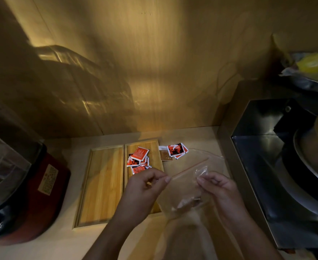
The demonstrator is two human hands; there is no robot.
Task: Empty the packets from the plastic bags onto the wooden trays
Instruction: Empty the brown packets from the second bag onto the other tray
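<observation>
Both hands pinch a clear plastic bag (188,186) — left hand (145,188) w/ thumb and forefinger closed on its zip edge, right hand (220,190) w/ fingers curled shut on the film. Just beyond the left fingertips, red packets (138,159) lie on the right wooden tray (155,147). More packets (177,150) sit past the bag on the counter; left tray (101,184) lies left of the left hand.

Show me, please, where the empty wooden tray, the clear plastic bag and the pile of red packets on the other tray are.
empty wooden tray (101,184): head view, on its bare floor.
plastic bag (184,192): head view, on its clear middle, between the hands.
pile of red packets (138,159): head view, on the top packet.
</observation>
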